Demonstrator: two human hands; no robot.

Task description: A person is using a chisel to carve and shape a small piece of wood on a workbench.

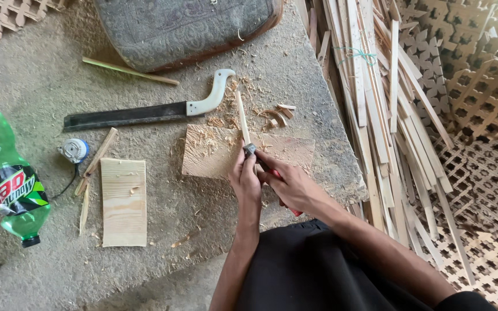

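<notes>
- Two hands are working together: the left hand (245,179) is clenching the thin wooden strip (242,118) on the wooden board (214,152).
- The right hand (291,185) is grasping the red-handled knife (260,161); shallow strokes away from the fingers would serve best, near the stone slab's (41,80) right edge.

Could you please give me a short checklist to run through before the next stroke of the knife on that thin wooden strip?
1. Strip held: ok. The left hand grips the thin wooden strip at its near end.
2. Tool held: ok. The right hand grips the red-handled knife, its blade at the strip.
3. Support under the work: ok. The strip lies over the flat wooden board.
4. Fingers away from the blade: cannot tell; the left hand's fingers sit very close to it.
5. Path ahead: not ok. Shavings and the white-handled machete lie just beyond the board.
6. Blade edge direction: cannot tell.
</notes>
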